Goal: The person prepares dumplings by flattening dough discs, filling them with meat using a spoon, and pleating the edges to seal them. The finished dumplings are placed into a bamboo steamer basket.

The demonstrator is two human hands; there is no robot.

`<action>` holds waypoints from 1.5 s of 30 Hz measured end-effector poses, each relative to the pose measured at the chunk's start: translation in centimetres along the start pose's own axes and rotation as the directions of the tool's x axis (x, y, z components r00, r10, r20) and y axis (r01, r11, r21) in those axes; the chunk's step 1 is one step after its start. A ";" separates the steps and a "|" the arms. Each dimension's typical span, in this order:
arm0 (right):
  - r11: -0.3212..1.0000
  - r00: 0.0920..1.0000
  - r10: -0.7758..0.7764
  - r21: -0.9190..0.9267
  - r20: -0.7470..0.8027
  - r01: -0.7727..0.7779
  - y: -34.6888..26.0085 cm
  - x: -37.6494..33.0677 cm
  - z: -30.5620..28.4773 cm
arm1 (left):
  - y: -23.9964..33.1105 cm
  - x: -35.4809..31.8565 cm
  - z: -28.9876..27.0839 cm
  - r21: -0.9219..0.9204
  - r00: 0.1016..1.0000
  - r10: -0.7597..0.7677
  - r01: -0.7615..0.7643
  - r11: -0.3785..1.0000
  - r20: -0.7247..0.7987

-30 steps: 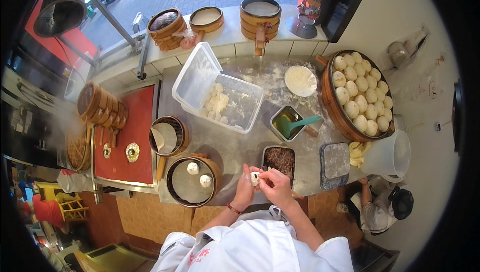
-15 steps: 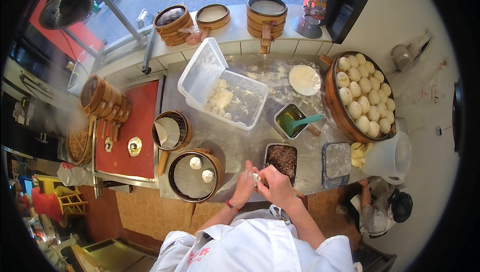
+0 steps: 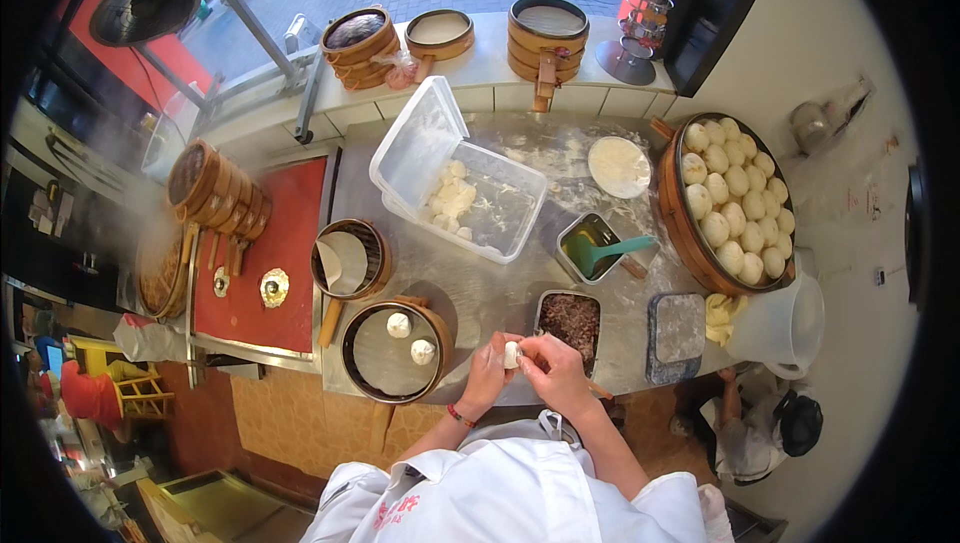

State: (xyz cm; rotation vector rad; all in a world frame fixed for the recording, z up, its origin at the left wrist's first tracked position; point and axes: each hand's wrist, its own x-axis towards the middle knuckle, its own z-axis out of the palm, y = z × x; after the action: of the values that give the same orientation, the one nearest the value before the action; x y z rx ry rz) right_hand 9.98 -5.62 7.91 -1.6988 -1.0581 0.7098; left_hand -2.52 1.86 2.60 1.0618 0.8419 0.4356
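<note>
A small white filled bun sits between my two hands, just above the table's near edge. My left hand cups it from the left, fingers closed round it. From the other side, my right hand pinches its edge with thumb and fingertips. To the left stands a round bamboo steamer with a lining, holding two white buns, one behind the other. Right behind my right hand is a metal container of dark minced filling.
A clear plastic box with dough pieces lies mid-table, near a metal tin with a green-handled utensil. A big steamer of buns stands right, by a scale. Stacked steamers steam at left. Another person is at lower right.
My fingers have shifted on the bun, and more of its round white body shows between my hands. The whole view has moved slightly.
</note>
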 end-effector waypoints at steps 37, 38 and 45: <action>0.739 0.635 -0.524 -0.069 0.567 0.671 -5.6 3.4 11.0 | 1.5 -12.0 -15.5 0.103 0.619 0.316 -0.355 0.929 -0.719; 0.726 0.625 -0.513 -0.091 0.589 0.681 -5.1 3.4 11.8 | 1.5 -12.7 -16.0 0.086 0.599 0.293 -0.350 0.933 -0.745; 0.692 0.606 -0.431 -0.185 0.669 0.698 -4.1 3.2 14.1 | 1.4 -12.3 -15.3 0.041 0.621 0.252 -0.333 0.942 -0.743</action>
State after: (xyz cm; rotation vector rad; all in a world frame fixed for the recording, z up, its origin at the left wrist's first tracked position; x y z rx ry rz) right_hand -1.59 3.89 6.82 -1.3301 -2.2433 0.5798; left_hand -21.98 3.04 5.16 0.9171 1.3538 1.2464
